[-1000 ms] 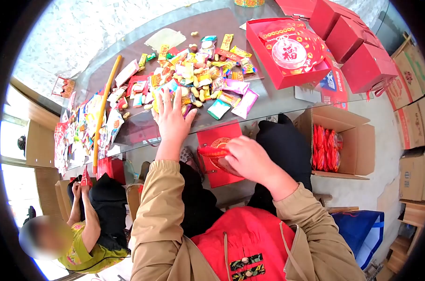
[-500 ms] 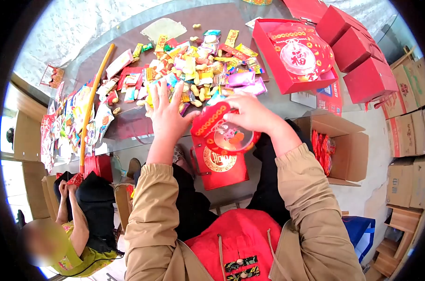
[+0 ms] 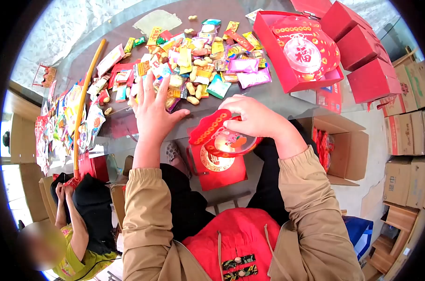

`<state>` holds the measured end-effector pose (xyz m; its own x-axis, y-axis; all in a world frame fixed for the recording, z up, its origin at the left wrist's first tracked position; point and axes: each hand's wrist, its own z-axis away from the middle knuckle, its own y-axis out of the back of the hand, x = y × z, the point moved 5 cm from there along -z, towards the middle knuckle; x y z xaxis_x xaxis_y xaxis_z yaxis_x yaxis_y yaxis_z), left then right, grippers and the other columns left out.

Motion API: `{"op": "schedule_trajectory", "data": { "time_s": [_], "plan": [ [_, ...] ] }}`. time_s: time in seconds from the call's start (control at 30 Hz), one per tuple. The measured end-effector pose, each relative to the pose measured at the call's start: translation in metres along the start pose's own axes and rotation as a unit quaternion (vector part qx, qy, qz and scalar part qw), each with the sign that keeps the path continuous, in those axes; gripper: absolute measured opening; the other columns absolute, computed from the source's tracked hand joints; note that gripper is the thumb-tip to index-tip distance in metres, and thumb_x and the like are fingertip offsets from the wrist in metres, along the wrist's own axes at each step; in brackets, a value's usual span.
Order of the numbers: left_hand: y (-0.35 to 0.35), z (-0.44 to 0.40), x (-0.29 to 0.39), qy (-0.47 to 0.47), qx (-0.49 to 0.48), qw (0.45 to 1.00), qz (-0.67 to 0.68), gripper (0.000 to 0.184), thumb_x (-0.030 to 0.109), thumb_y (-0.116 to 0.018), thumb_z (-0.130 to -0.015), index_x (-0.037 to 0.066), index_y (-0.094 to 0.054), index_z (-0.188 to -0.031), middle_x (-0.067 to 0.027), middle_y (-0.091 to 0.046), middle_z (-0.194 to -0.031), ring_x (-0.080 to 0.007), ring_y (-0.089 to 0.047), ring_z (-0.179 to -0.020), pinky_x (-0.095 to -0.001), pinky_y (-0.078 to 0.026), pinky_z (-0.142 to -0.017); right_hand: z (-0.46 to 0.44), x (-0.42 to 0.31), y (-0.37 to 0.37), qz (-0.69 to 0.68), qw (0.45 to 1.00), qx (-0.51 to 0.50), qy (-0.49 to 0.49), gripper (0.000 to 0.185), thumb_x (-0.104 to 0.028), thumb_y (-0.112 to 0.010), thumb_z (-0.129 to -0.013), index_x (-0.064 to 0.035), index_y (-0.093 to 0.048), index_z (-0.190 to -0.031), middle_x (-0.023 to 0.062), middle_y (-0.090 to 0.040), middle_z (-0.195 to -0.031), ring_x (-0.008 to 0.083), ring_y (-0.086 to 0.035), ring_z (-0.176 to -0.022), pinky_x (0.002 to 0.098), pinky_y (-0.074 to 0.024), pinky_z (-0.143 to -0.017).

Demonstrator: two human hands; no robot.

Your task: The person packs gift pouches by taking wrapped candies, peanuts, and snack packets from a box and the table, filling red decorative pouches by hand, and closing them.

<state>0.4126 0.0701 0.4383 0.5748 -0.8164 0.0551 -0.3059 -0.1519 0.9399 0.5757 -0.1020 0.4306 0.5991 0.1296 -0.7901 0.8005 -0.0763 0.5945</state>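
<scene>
My right hand (image 3: pixel 259 118) grips a red candy bag (image 3: pixel 224 136) with gold coin prints and a clear round window, in which something orange and pink shows. My left hand (image 3: pixel 152 108) is spread with nothing in it, its fingertips at the near edge of a heap of wrapped candies and peanuts (image 3: pixel 193 58) on the glass table (image 3: pixel 128 122). Below the bag, between my knees, is a red gift box (image 3: pixel 224 174) with a round gold emblem, partly covered by the bag.
A red box (image 3: pixel 287 77) of similar flat bags lies at the back right, beside several closed red boxes (image 3: pixel 369 79). A yellow stick (image 3: pixel 85 93) divides off more snack packets (image 3: pixel 62 122) on the left. An open carton (image 3: pixel 348 159) stands right; another person (image 3: pixel 79 229) sits left.
My left hand has moved left, away from the bag, and its thumb now stands apart from it. The right hand still holds the bag above the gift box. The view has shifted slightly.
</scene>
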Motion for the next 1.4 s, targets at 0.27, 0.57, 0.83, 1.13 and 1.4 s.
{"op": "schedule_trajectory", "data": {
  "time_s": [0.27, 0.57, 0.83, 1.13, 1.4],
  "plan": [
    [-0.009, 0.012, -0.024, 0.069, -0.029, 0.997, -0.036, 0.096, 0.049, -0.084, -0.068, 0.027, -0.040, -0.151, -0.0132, -0.025, -0.161, -0.0369, -0.018, -0.150, -0.0641, -0.023, -0.114, -0.003, 0.025, 0.013, 0.036, 0.993, 0.101, -0.048, 0.030, -0.013, -0.067, -0.084, 0.0026, -0.066, -0.109, 0.0124, -0.066, -0.117, 0.0251, -0.062, -0.107, 0.0375, -0.0490, -0.093],
    [0.015, 0.021, -0.019, -0.004, 0.069, 0.919, 0.388, 0.061, 0.026, -0.082, -0.081, 0.004, -0.056, -0.132, -0.0150, -0.063, -0.124, -0.0283, -0.060, -0.118, -0.0401, -0.047, -0.100, -0.014, 0.009, 0.009, -0.273, 0.951, 0.095, -0.112, 0.028, -0.008, -0.062, -0.094, 0.0024, -0.063, -0.120, 0.0033, -0.068, -0.109, 0.0101, -0.062, -0.096, 0.0300, -0.0515, -0.088],
    [-0.007, 0.027, 0.028, 0.231, -0.049, 0.624, 0.745, 0.028, 0.005, -0.073, -0.090, -0.001, -0.064, -0.116, -0.0057, -0.072, -0.103, -0.0111, -0.066, -0.088, -0.0259, -0.054, -0.079, -0.027, 0.009, -0.006, -0.396, 0.901, 0.124, -0.128, 0.031, -0.009, -0.066, -0.093, 0.0007, -0.061, -0.123, 0.0032, -0.069, -0.106, 0.0064, -0.062, -0.093, 0.0282, -0.0527, -0.084],
    [0.001, 0.019, 0.035, 0.157, -0.072, 0.822, 0.543, 0.010, 0.009, -0.069, -0.092, 0.001, -0.069, -0.099, -0.0057, -0.069, -0.078, -0.0103, -0.060, -0.068, -0.0277, -0.048, -0.062, -0.026, -0.030, 0.017, 0.066, 0.947, 0.311, 0.050, 0.042, -0.009, -0.072, -0.083, -0.0071, -0.064, -0.124, 0.0107, -0.064, -0.110, 0.0283, -0.061, -0.100, 0.0393, -0.0502, -0.088],
    [0.003, 0.019, 0.039, 0.065, -0.014, 0.923, 0.378, 0.029, 0.019, -0.066, -0.094, 0.003, -0.056, -0.073, -0.0175, -0.051, -0.061, -0.0367, -0.050, -0.054, -0.0406, -0.040, -0.050, -0.031, -0.041, 0.004, 0.180, 0.921, 0.315, 0.140, 0.031, -0.007, -0.073, -0.077, -0.0084, -0.070, -0.108, 0.0083, -0.063, -0.109, 0.0295, -0.061, -0.094, 0.0401, -0.0505, -0.082]
  ]
}}
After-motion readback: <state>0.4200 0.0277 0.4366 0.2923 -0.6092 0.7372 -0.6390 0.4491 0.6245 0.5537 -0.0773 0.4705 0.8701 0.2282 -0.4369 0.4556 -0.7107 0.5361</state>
